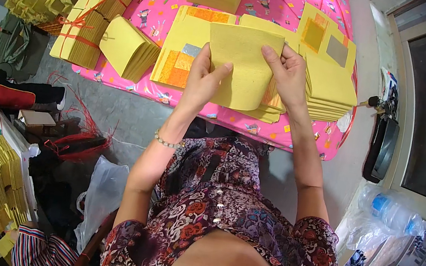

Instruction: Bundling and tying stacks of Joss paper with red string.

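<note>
Between my hands is a folded sheet of yellow joss paper (242, 63), raised a little above the table. My left hand (207, 77) pinches its left edge with the thumb in front. At the upper right edge, my right hand (287, 70) grips it the same way, fingers partly hidden behind. Beneath and to the left lie yellow sheets with orange and silver patches (179, 62). To the right sits a neat stack of folded yellow paper (329, 95), and above it a sheet with a grey square and an orange patch (326, 40).
A pink patterned cloth (157, 6) covers the table. Bundles of yellow paper tied with red string (89, 18) stand at the left, beside a loose folded stack (129, 49). Red strings (85, 125) lie on the floor. Two other people work at a paper-covered table (3, 173) lower left.
</note>
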{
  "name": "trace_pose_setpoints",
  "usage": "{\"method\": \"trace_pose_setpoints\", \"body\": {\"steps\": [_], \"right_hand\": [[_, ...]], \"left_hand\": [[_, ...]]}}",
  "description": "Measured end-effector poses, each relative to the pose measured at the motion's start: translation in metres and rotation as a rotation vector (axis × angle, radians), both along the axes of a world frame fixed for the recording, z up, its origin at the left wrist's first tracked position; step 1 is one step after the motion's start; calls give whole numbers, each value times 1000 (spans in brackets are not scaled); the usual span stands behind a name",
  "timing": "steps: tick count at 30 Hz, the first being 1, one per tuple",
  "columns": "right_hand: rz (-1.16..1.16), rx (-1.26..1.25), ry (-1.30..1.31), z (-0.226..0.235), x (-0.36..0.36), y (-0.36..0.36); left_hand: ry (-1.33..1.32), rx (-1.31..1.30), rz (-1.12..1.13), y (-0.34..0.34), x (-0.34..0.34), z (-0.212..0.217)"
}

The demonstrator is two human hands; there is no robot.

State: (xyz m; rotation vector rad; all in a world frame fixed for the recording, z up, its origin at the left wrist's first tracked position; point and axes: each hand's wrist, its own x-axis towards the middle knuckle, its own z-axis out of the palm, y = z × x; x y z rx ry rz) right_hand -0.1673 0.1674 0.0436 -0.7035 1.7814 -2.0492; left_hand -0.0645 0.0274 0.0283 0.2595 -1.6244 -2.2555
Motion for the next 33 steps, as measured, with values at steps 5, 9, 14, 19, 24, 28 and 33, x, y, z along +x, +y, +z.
{"method": "trace_pose_setpoints", "body": {"steps": [5, 9, 14, 19, 24, 28, 33], "right_hand": [[-3, -72, 84, 7, 3, -1], [-53, -27, 55, 7, 4, -2], [124, 121, -97, 17, 12, -2], [196, 305, -97, 6, 9, -7], [170, 336, -97, 3, 9, -18], [266, 435, -113, 11, 13, -21], [260, 387, -76, -4, 12, -24]], "left_hand": [[15, -16, -8, -3, 9, 1], [-54, 5, -48, -6, 17, 8], [-52, 15, -10, -19, 26, 9], [-127, 82, -27, -29, 29, 12], [-175, 169, -24, -37, 26, 8], [-153, 177, -19, -46, 24, 1], [-170, 124, -1, -46, 21, -3]]}}
